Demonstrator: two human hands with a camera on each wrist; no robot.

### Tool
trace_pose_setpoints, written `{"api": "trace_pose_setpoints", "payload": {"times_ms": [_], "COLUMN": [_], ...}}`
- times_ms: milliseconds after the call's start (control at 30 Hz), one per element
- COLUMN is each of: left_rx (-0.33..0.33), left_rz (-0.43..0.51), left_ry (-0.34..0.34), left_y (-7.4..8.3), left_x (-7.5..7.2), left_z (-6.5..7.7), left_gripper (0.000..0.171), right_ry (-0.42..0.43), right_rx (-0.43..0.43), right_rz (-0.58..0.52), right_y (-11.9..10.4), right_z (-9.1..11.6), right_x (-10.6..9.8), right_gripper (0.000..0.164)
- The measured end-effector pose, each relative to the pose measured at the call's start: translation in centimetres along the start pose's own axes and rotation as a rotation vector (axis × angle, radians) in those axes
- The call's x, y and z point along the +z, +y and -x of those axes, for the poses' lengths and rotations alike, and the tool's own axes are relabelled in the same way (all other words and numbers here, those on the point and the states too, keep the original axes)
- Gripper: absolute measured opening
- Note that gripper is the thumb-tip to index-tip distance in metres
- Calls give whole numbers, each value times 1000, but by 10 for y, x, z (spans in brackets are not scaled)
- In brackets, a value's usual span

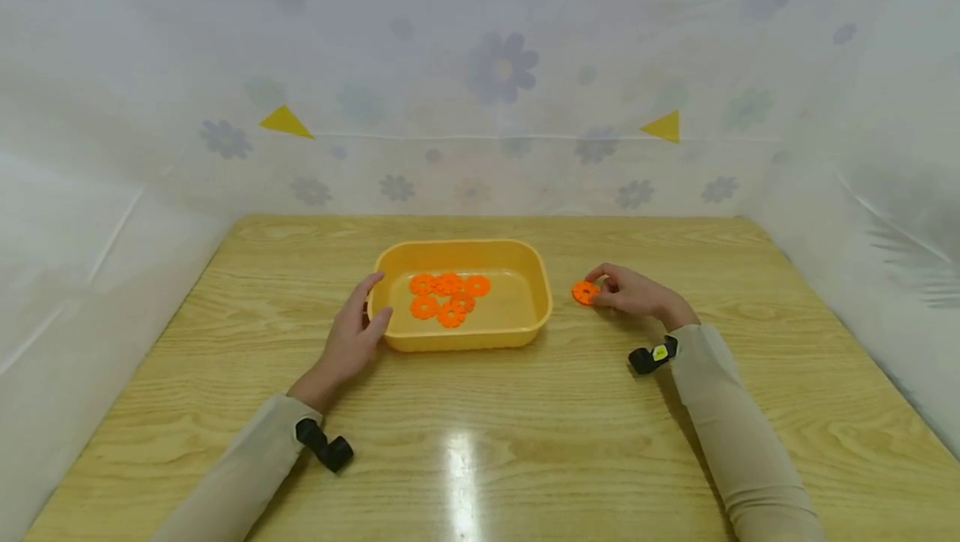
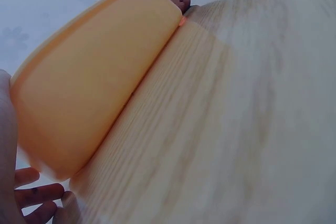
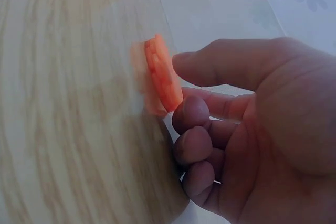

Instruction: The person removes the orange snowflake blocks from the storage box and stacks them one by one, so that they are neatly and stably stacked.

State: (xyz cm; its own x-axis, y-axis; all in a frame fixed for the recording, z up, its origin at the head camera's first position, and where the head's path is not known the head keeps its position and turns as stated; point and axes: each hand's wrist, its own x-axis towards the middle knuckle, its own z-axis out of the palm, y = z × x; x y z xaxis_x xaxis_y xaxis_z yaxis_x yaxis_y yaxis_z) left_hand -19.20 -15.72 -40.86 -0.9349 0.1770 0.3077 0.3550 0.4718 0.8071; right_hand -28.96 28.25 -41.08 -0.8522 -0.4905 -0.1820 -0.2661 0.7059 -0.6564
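Observation:
A yellow plastic basin [image 1: 517, 339] stands on the table, with several flat orange notched discs [image 1: 452, 314] lying in its left half. At its left end my left hand [image 1: 350, 340] holds the rim, thumb and index finger over the edge. The basin's side wall [image 2: 89, 77] fills much of the left wrist view, the other fingers curled by its lower corner. Right of the basin, my right hand [image 1: 632, 292] pinches an orange notched disc [image 1: 583, 293] at its edge between thumb and fingers. In the right wrist view this piece [image 3: 163, 74] looks thick, like discs stacked together, low over the tabletop.
The wood-grain table [image 1: 465, 409] reaches back to a white flower-patterned curtain [image 1: 450, 92], which also hangs at both sides. Two yellow triangles [image 1: 287, 122] are on the back curtain. Small black cameras [image 1: 327, 447] sit on both wrists.

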Motion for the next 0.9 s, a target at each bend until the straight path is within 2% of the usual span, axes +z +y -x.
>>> {"api": "trace_pose_setpoints", "payload": {"times_ms": [133, 367, 433, 600, 733, 867, 900], "left_rx": [-3, 22, 34, 42, 25, 27, 28], "left_rz": [3, 6, 11, 13, 8, 1, 2], "left_ry": [0, 20, 24, 26, 21, 19, 19], "left_y": [-1, -37, -41, -45, -45, -45, -45], "left_x": [1, 9, 9, 9, 8, 9, 9], "left_z": [0, -5, -6, -5, -5, -5, -5], "left_gripper": [52, 52, 52, 52, 52, 52, 52], "right_ry": [2, 23, 39, 86, 82, 87, 87], "right_rx": [3, 16, 5, -27, -56, -80, -84], "right_rz": [-12, -13, -10, -17, -33, -19, -21], "right_y": [0, -3, -3, -6, -23, -29, -25], "right_z": [0, 0, -2, -5, -2, -4, -7], "right_x": [0, 0, 0, 2, 3, 6, 7], "right_gripper": [36, 34, 34, 33, 31, 30, 30]}}
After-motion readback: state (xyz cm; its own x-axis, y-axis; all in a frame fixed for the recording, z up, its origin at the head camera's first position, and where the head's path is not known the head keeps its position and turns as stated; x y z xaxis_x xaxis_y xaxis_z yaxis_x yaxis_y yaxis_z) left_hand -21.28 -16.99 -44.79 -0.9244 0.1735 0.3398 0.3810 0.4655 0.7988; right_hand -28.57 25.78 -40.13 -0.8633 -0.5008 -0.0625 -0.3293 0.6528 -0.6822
